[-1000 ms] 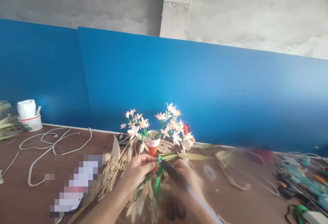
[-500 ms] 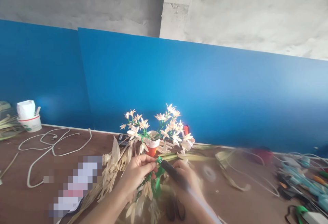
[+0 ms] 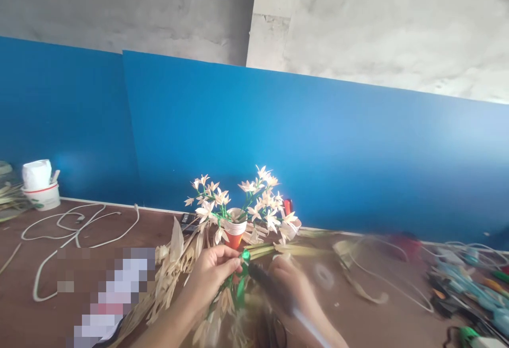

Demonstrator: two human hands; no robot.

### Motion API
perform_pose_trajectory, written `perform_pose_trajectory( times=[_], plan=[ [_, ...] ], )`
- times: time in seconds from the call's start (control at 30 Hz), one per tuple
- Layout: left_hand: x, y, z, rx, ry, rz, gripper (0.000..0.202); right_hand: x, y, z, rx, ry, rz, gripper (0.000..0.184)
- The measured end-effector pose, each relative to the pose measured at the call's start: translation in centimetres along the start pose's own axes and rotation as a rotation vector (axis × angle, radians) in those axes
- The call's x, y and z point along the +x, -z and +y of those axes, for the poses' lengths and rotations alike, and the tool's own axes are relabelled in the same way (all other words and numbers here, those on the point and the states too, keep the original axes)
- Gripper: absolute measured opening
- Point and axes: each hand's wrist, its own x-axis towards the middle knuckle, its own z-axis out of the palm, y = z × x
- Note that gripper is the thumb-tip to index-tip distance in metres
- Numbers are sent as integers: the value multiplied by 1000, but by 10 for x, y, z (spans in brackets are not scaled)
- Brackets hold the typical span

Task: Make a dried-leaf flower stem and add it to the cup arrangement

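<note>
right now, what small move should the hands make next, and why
I'd probably steady the left hand before shifting the dark tool in the right hand: the green strip sits at the left fingertips, the tool's end is close beside them, and it's too blurred to tell whether it touches the strip.

Wall (image 3: 382, 24): bright on the right, dim grey on the left.
Panel (image 3: 222, 136): pale glare near the right end, darker along the bottom.
Flowers (image 3: 271, 220): strongly lit, nearly white, rather sharp.
Left hand (image 3: 212, 271): quite clear.
Right hand (image 3: 296, 279): soft, blurred.
Tool (image 3: 272, 287): smeared, its outline uncertain.
Table (image 3: 382, 329): hazy on the right; at left, one patch is covered by coarse pixels.
</note>
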Motion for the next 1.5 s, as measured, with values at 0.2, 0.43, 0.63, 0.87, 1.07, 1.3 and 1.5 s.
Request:
perform_pose_trajectory(
  times=[0.2,0.43,0.63,0.87,1.07,1.3,1.5],
  plan=[
    [1,-1,-5,-2,-19,1,23,1,18,8,-100,-107,183,31],
    [-5,0,6,36,-31,-4,23,-20,82,59,-390,-47,280,19],
    [-19,0,25,64,-38,-60,24,-39,95,107,-750,-586,-139,40],
    [-18,-1,19,14,-30,-94,24,-40,75,93,-926,-642,-142,52],
    [-21,-2,20,38,-24,-128,21,-3,37,14,136,-369,-58,31],
    [-16,-3,17,39,-65,-97,24,25,-14,-21,664,-487,-198,36],
    [-13,-3,7,258,-240,19,19,30,-15,-26,585,-471,-129,27]
  ],
)
